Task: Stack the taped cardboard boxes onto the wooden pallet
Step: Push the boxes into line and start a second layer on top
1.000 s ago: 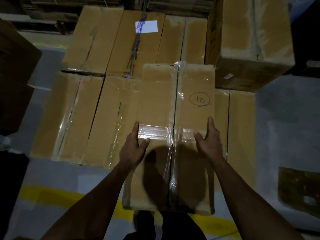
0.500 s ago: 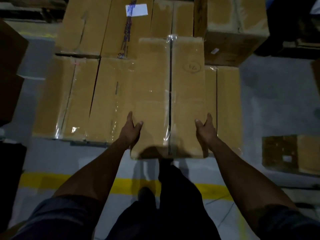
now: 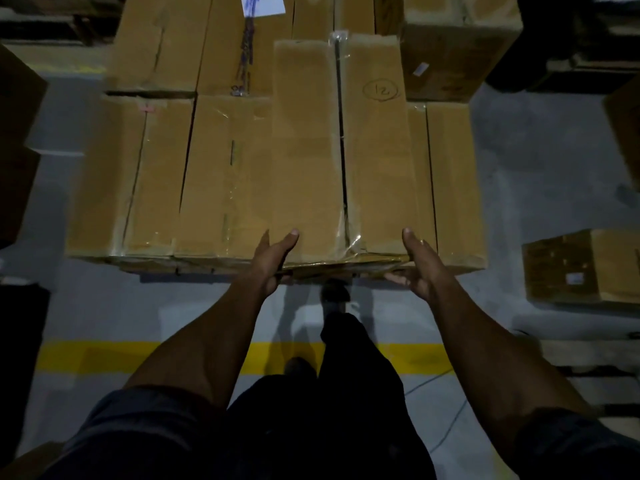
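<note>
A long taped cardboard box marked "12" [image 3: 341, 150] lies on top of a layer of taped boxes [image 3: 156, 174]. Its near end is level with the stack's front edge. My left hand [image 3: 273, 258] grips its near left corner, thumb on top and fingers under the edge. My right hand [image 3: 417, 263] holds the near right corner the same way. The wooden pallet [image 3: 194, 270] shows only as a dark strip under the front of the stack. A second row of boxes [image 3: 166, 43] lies behind, one with a white label [image 3: 264, 5].
A taller box [image 3: 457, 46] stands at the back right of the stack. A small box [image 3: 585, 268] sits on the grey floor to the right. Dark cartons [image 3: 17, 140] stand at the left. A yellow floor line [image 3: 104, 356] runs across near my legs.
The box marked "12" has moved forward and down onto the stacked boxes. My hands slid from its top to its near corners.
</note>
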Tool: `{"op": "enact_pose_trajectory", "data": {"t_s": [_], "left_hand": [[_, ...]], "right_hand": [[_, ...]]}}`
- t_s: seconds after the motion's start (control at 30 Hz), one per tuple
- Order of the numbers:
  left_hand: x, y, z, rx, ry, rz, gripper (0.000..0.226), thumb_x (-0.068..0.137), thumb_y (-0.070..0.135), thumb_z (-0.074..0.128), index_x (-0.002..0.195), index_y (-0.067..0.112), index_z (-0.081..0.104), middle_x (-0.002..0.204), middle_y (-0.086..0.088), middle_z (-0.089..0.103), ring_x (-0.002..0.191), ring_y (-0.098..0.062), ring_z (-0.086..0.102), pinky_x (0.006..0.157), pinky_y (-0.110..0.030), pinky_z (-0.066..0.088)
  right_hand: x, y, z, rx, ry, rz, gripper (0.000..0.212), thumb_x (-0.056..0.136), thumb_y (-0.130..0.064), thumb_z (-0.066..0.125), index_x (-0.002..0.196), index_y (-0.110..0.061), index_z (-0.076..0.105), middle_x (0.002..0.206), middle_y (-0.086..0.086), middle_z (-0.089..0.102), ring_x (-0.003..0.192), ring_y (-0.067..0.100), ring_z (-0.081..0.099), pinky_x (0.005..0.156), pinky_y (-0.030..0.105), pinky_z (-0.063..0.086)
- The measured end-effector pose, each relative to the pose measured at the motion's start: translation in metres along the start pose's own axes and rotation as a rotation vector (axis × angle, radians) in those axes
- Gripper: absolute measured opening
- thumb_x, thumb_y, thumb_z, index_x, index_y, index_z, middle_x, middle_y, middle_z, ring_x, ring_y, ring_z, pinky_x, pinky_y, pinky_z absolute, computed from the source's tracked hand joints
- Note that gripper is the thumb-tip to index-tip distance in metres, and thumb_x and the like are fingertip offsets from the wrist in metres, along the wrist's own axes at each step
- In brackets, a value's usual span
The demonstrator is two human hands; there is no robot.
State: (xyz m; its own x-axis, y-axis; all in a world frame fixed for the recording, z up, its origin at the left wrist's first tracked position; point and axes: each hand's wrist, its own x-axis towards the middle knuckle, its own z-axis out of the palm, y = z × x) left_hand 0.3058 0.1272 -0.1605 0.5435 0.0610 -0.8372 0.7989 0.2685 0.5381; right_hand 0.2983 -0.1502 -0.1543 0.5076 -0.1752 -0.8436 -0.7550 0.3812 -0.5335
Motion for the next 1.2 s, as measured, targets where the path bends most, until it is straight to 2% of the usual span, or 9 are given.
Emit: {"op": "enact_pose_trajectory", "data": {"t_s": [0.1,0.33,0.43,0.5,0.6,0.7,0.8,0.93,1.2], "left_hand": [[0.011,-0.007,0.0,-0.054,0.038,0.059,0.107,0.079,0.039,0.079,0.156,0.029,0.006,0.155,0.0,0.034,0.14,-0.027,0.034,0.092,-0.052,0.045],[0.018,-0.017,0.004,-0.032,0.136,0.237,0.107,0.075,0.045,0.081,0.156,0.019,0.015,0.154,-0.005,0.034,0.14,-0.028,0.035,0.111,-0.053,0.036],[0.016,-0.007,0.007,-0.033,0.143,0.298,0.093,0.08,0.039,0.078,0.153,0.015,0.024,0.141,-0.002,0.047,0.132,-0.025,0.044,0.108,-0.05,0.041],[0.011,0.005,0.01,-0.047,0.127,0.322,0.072,0.084,0.034,0.075,0.144,0.017,0.041,0.119,0.007,0.059,0.115,-0.018,0.054,0.104,-0.038,0.043],[0.005,0.023,0.014,-0.073,0.109,0.358,0.055,0.085,0.032,0.075,0.133,0.019,0.051,0.111,0.01,0.063,0.107,-0.012,0.058,0.098,-0.029,0.041],[0.006,0.046,0.017,-0.088,0.135,0.358,0.073,0.08,0.041,0.078,0.141,0.018,0.047,0.116,0.011,0.064,0.117,-0.016,0.055,0.105,-0.046,0.043],[0.018,0.08,0.024,-0.087,0.129,0.387,0.048,0.082,0.039,0.076,0.125,0.027,0.059,0.116,0.007,0.069,0.111,-0.016,0.063,0.099,-0.05,0.049],[0.045,0.135,0.041,-0.052,0.135,0.436,0.044,0.084,0.038,0.074,0.124,0.028,0.059,0.116,0.003,0.07,0.107,-0.02,0.066,0.091,-0.05,0.055],[0.132,0.238,0.089,0.001,0.128,0.52,0.038,0.083,0.038,0.074,0.118,0.029,0.062,0.112,-0.002,0.07,0.102,-0.023,0.068,0.084,-0.049,0.058]], "right_hand": [[0.008,0.008,0.0,0.125,0.004,-0.01,0.099,0.079,-0.041,0.077,0.157,-0.028,0.018,0.164,0.005,0.017,0.145,0.047,0.02,0.092,0.062,0.051],[0.012,0.012,0.006,0.194,0.084,-0.125,0.079,0.091,-0.027,0.069,0.155,-0.016,0.025,0.155,0.01,0.037,0.129,0.034,0.049,0.099,0.058,0.048],[0.007,-0.003,0.011,0.193,0.063,-0.19,0.059,0.098,-0.02,0.059,0.151,-0.01,0.035,0.12,0.0,0.058,0.1,0.024,0.057,0.101,0.058,0.046],[0.006,-0.017,0.015,0.194,0.052,-0.224,0.052,0.1,-0.018,0.056,0.149,-0.01,0.04,0.106,-0.007,0.056,0.109,0.023,0.051,0.099,0.055,0.048],[0.008,-0.038,0.022,0.165,0.03,-0.257,0.049,0.1,-0.019,0.057,0.147,-0.014,0.046,0.112,-0.008,0.061,0.116,0.024,0.055,0.097,0.053,0.05],[0.015,-0.059,0.032,0.149,0.009,-0.289,0.047,0.099,-0.021,0.059,0.144,-0.015,0.049,0.121,-0.002,0.064,0.113,0.025,0.061,0.097,0.055,0.051],[0.029,-0.09,0.05,0.15,-0.014,-0.319,0.05,0.099,-0.022,0.059,0.147,-0.014,0.045,0.117,-0.008,0.06,0.12,0.024,0.056,0.097,0.054,0.051],[0.064,-0.135,0.075,0.148,-0.04,-0.335,0.052,0.098,-0.027,0.059,0.147,-0.017,0.046,0.136,0.005,0.06,0.126,0.03,0.056,0.075,0.035,0.06],[0.148,-0.233,0.119,0.183,-0.094,-0.416,0.039,0.099,-0.027,0.055,0.137,-0.015,0.056,0.131,0.011,0.063,0.12,0.031,0.061,0.093,0.056,0.054]]}}
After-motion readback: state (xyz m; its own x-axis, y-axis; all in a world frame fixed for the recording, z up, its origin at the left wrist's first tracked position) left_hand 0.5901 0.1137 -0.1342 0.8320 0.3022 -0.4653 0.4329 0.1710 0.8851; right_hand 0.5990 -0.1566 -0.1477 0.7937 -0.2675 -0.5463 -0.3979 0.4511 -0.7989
